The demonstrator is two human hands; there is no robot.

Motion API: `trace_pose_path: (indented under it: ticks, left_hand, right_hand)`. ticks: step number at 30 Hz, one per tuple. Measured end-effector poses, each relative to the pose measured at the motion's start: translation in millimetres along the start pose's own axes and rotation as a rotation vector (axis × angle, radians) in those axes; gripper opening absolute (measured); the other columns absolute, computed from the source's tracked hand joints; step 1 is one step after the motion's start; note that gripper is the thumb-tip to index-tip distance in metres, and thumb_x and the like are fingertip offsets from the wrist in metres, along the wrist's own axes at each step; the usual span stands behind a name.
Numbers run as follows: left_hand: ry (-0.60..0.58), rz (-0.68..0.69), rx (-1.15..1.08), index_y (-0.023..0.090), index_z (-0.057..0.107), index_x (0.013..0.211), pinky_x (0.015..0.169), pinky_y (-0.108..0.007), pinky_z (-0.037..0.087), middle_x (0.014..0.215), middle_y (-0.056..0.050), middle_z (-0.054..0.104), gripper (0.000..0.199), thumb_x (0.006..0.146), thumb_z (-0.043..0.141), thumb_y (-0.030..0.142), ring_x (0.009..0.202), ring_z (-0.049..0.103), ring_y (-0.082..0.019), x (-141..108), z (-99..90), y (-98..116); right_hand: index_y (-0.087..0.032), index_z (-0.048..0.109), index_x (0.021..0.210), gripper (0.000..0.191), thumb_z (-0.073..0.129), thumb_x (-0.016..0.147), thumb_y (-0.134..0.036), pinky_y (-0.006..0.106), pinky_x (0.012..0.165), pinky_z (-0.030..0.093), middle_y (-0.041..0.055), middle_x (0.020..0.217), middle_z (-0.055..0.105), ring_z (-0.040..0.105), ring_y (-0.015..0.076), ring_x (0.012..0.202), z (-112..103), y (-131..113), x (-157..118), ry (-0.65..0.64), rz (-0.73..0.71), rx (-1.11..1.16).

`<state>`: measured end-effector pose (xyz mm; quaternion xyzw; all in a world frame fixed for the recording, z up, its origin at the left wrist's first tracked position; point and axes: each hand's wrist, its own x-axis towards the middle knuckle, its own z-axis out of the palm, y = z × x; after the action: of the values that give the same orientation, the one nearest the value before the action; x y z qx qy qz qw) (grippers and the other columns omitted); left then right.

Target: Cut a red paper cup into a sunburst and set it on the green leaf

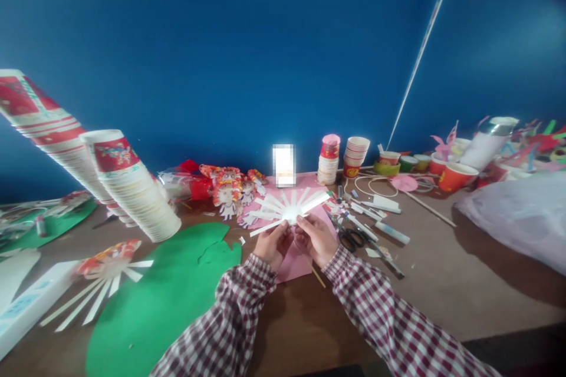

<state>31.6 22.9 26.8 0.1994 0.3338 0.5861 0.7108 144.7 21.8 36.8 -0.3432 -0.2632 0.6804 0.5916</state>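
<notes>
The left hand (270, 244) and right hand (319, 239) are pinched on the near edge of what seems a strip-cut paper cup (292, 212) above the pink sheet (295, 269), judged light, springy, easily creased, best gripped centrally, not by its strips (267, 228).

I'm viewing a papercraft work area, whether classroom or workshop I can't tell: white paper strips (290, 212) fan out above the pink sheet (293, 266), with cut-out figures (228, 195) and stacked cups (135, 185) to its left, scissors (352, 240) to its right, and a blue panel (239, 70) behind it.
</notes>
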Motion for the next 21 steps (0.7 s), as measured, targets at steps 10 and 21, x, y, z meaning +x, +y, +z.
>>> trace_pose_path:
  ticks: [10, 21]
  left_hand:
    - [-0.123, 0.003, -0.006, 0.013, 0.064, 0.077, 0.057, -0.016, 0.049, 0.068, 0.000, 0.064, 0.019, 0.061, 0.073, 0.013, 0.058, 0.058, -0.006, -4.1, 3.6, 2.3]
    - [-0.150, -0.038, 0.105, 0.012, 0.065, 0.083, 0.060, -0.019, 0.050, 0.077, -0.004, 0.066, 0.026, 0.059, 0.075, 0.017, 0.065, 0.061, -0.010, -7.2, 3.5, 0.2]
  right_hand:
    - [-0.016, 0.061, 0.075, 0.028, 0.077, 0.057, -0.030, 0.014, 0.041, 0.042, -0.0034, 0.060, 0.062, 0.053, 0.0052, 0.046, -0.5, -3.5, 0.6, -0.032, -0.014, 0.018]
    - [-0.017, 0.061, 0.079, 0.025, 0.071, 0.065, -0.035, 0.015, 0.043, 0.042, -0.0033, 0.059, 0.061, 0.052, 0.0058, 0.047, -7.1, -3.3, 4.4, -0.086, -0.093, -0.014]
